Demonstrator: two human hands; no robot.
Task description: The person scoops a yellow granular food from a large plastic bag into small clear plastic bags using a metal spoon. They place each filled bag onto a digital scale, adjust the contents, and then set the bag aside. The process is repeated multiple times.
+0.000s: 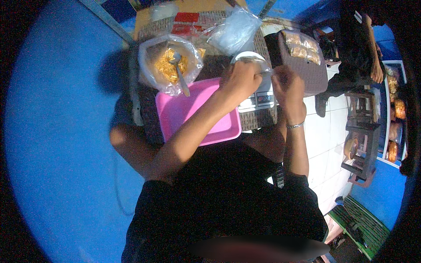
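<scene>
My left hand [241, 80] and my right hand [289, 88] are both closed on a small clear plastic bag [263, 64] stretched between them. They are above a white digital kitchen scale [247, 104], whose round pan [248, 56] shows just beyond my knuckles. My left forearm crosses over a pink plastic tray [230, 128]. Left of the scale, a large open clear plastic bag [144, 60] contains thin yellow-orange snack sticks [164, 67]. A metal spoon [181, 76] rests in it, its handle reaching over the tray. My fingers hide part of the small bag.
A bundle of clear plastic bags [235, 31] lies at the back of the woven table [263, 120], near red packaging [186, 23]. Filled snack packets [301, 47] sit on a brown woven surface [309, 75] at right. Another person's arm [371, 49] is beyond. A blue wall [65, 131] bounds the left.
</scene>
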